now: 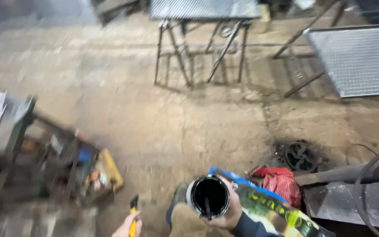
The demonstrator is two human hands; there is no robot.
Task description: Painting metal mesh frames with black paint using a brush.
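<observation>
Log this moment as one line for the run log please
left hand: holds yellow-handled tool | right hand: holds open can, black inside | concrete floor | metal frame table ahead

Can [210, 196] right of brush [133, 215] (near)

The tin [209, 196] is black inside with a pale rim, and the tool handle [133, 219] is yellow. A red cloth [281, 182] lies on the brown, stained floor [154, 109]; the grey metal panel [360, 59] bears a fine mesh pattern.
</observation>
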